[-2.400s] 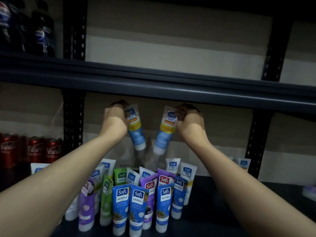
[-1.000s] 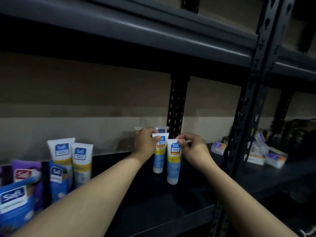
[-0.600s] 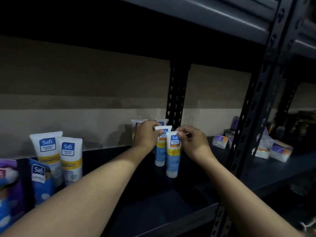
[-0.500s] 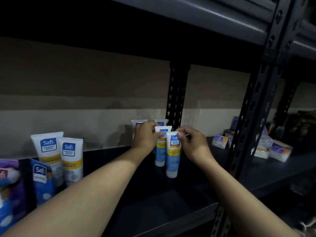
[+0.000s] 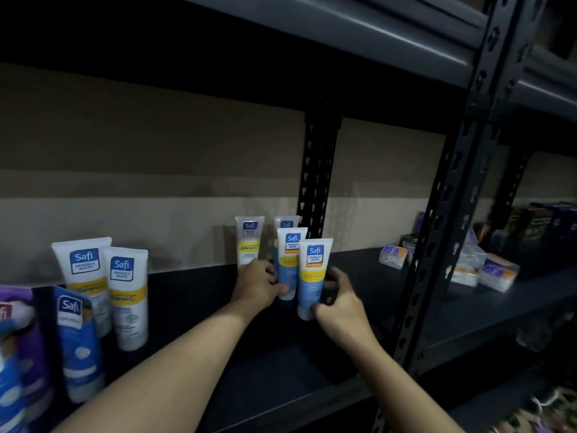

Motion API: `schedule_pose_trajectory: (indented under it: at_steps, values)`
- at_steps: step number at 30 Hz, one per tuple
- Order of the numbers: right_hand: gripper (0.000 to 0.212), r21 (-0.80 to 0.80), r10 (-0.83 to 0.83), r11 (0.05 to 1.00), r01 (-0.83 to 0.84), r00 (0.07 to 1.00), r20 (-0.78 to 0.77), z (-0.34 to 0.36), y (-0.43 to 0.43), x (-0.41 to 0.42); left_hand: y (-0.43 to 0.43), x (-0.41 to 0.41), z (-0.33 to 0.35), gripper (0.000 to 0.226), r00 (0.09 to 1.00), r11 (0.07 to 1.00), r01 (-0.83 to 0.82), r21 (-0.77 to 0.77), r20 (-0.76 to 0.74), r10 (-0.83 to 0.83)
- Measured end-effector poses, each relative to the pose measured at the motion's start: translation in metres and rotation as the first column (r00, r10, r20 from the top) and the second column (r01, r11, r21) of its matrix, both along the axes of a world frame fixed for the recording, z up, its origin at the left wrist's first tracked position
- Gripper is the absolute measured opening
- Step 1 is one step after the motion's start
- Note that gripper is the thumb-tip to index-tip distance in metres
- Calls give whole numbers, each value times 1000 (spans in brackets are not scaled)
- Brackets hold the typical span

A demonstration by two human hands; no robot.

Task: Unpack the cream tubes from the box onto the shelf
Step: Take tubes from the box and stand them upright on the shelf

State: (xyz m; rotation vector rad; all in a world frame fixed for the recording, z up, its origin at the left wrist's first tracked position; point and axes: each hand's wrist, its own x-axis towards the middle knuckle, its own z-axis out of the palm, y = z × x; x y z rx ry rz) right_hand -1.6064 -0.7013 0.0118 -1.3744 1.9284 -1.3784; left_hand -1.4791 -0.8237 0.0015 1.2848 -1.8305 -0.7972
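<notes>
Two blue-and-white Safi cream tubes stand cap-down on the dark shelf. My left hand grips the lower end of the rear tube. My right hand curls round the lower part of the front tube. Just behind them stand a white tube and another tube, mostly hidden. No box is in view.
At the left stand two white tubes, a blue tube and purple packs. A black upright post rises behind the tubes and a front post to the right. Small boxes lie on the neighbouring shelf.
Both hands carried the two tubes rightward and set them down on the shelf. Since half a second ago they have slid from the tubes' tops to their lower ends.
</notes>
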Motion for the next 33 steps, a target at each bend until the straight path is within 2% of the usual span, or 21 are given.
schedule_pose_trajectory:
  at_steps: [2,6,8,12,15,18,20,23,33]
  values:
    - [68,35,-51,998,52,998,-28,-10,-1,4,0,0,-12,52,1000,1000,6,20,-20,-5]
    - [42,53,-120,991,119,993,1,-23,-7,8,-3,-7,-28,34,997,1000,18,17,-81,-17]
    - [38,23,-144,989,143,990,4,-26,-10,8,-5,-12,-34,37,995,1000,23,7,-100,-23]
    - [40,13,-171,985,172,985,-34,-31,-13,11,-12,-19,-46,48,993,999,-38,-5,-115,37]
    - [40,22,-175,984,176,984,-37,-33,-15,9,-10,-21,-46,45,991,996,-84,-19,-108,81]
    - [37,28,-182,983,184,982,-49,-34,-15,8,-10,-21,-45,38,996,997,-71,-43,-56,68]
    - [36,34,-195,980,196,980,-50,-35,-15,9,-11,-20,-46,41,997,997,-70,-42,-44,69]
    - [35,39,-205,978,207,978,-47,-35,-15,10,-12,-19,-49,48,996,996,-78,-31,-42,77]
    - [35,32,-219,975,222,973,-68,-34,-16,7,-10,-19,-48,49,996,998,-60,-33,-70,57]
